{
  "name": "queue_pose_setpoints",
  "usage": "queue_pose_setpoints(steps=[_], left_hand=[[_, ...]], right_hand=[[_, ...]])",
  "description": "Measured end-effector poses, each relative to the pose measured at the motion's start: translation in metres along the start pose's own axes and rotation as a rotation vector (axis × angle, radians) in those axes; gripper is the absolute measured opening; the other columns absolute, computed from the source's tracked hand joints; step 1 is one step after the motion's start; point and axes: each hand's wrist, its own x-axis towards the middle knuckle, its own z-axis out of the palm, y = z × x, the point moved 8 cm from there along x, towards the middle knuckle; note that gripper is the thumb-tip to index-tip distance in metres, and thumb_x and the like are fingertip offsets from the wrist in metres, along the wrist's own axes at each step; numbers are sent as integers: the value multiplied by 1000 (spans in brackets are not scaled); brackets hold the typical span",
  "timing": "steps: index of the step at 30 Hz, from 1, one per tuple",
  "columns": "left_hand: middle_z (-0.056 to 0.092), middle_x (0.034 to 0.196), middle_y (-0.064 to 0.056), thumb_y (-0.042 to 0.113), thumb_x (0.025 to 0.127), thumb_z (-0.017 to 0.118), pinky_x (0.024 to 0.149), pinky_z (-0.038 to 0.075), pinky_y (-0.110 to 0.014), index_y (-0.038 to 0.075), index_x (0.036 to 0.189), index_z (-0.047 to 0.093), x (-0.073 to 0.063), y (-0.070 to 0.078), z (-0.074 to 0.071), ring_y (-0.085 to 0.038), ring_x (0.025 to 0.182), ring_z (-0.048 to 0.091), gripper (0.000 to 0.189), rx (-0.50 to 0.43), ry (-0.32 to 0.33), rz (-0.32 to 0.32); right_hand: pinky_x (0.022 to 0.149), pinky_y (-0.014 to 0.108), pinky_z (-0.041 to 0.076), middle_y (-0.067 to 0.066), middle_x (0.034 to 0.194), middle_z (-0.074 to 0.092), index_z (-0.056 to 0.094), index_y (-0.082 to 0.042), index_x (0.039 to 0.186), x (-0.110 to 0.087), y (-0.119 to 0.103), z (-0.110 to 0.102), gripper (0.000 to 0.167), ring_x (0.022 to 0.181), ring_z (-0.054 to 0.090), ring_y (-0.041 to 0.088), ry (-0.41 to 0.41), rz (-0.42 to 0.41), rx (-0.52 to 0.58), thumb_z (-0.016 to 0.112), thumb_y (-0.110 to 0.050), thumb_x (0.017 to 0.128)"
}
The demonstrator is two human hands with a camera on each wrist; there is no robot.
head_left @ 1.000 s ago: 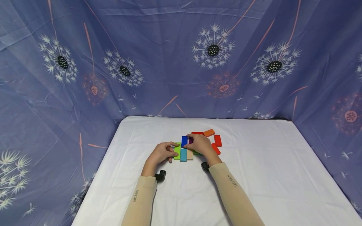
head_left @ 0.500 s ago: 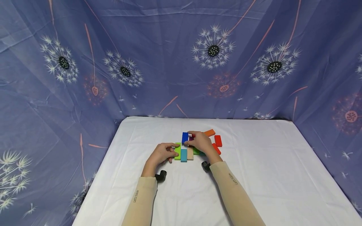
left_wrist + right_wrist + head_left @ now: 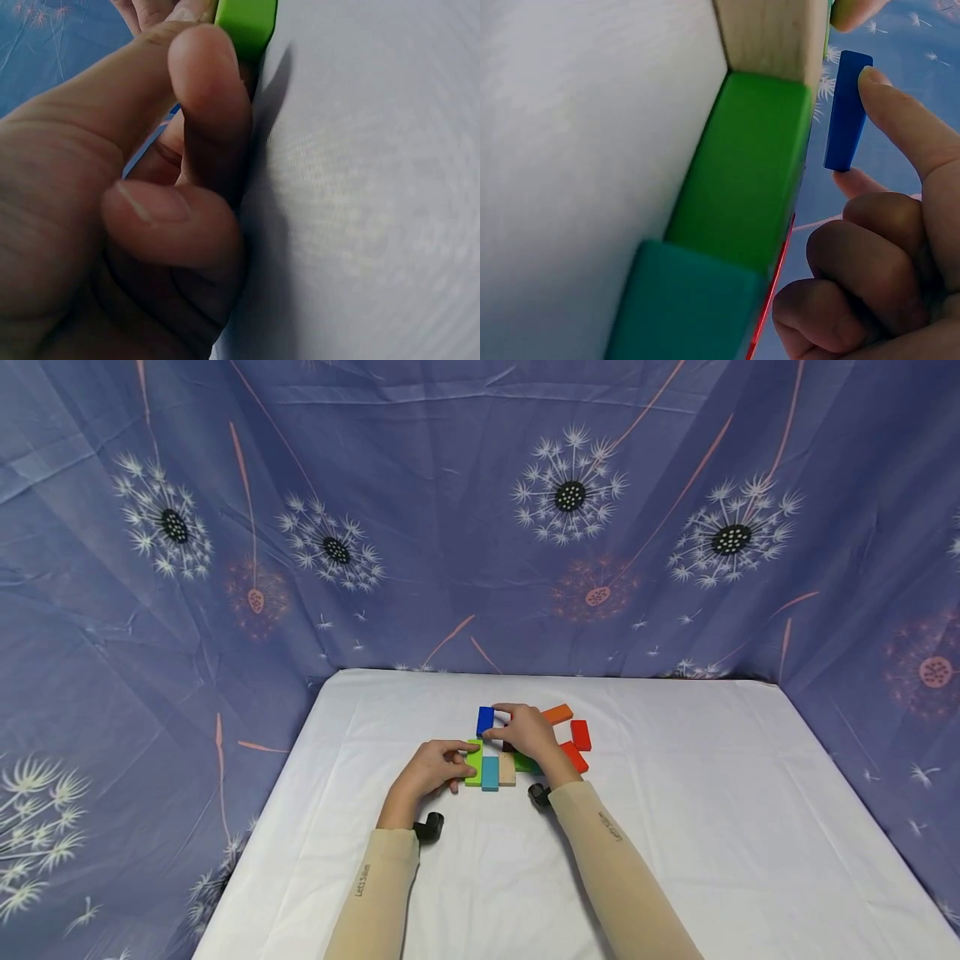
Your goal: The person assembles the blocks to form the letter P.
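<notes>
A blue block (image 3: pixel 485 721) is pinched between the thumb and index finger of my right hand (image 3: pixel 531 732). In the right wrist view, that blue block (image 3: pixel 847 111) appears raised above the other blocks, and the remaining fingers are curled. My left hand (image 3: pixel 429 772) holds the lime-green block (image 3: pixel 474 763), thumb and index finger on it near its two ends. Beside it lie a light-blue block (image 3: pixel 490 773) and a plain wooden block (image 3: pixel 507 769) in a row. A green block (image 3: pixel 523 762) and a dark block are partly covered by my right hand.
Right of my right hand lie two red blocks, one upright in view (image 3: pixel 581 735) and a slanted red block (image 3: pixel 574 757). An orange block (image 3: pixel 557 714) lies behind. The white-clothed table (image 3: pixel 720 827) meets a patterned blue curtain (image 3: pixel 450 527) at the back.
My right hand has lifted the blue block from beyond the light-blue block and carried it farther back and slightly left. The left hand stays on the lime-green block.
</notes>
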Motion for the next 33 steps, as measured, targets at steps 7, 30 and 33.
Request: queue_pose_setpoints(steps=[7,30,33], left_hand=[[74,86,-3,24,92,84,42,38,-26,26,137,73,1,0,2,-12,44,53,46,8,-2,4],[74,87,-2,25,92,84,44,39,-26,25,136,74,2,0,1,-13,47,58,45,36,3,10],[74,87,-2,25,92,83,43,39,-26,25,136,74,0,1,1,-13,46,56,45,33,0,11]], right_hand=[[83,39,60,10,144,69,65,-29,148,2,-1,4,70,113,70,28,21,9,1,85,-55,86],[75,36,56,9,148,67,66,-32,146,7,-7,14,65,110,69,29,-18,41,-79,85,-51,87],[71,34,55,10,147,67,67,-32,146,7,-9,14,64,104,69,27,-32,38,-94,84,-51,88]])
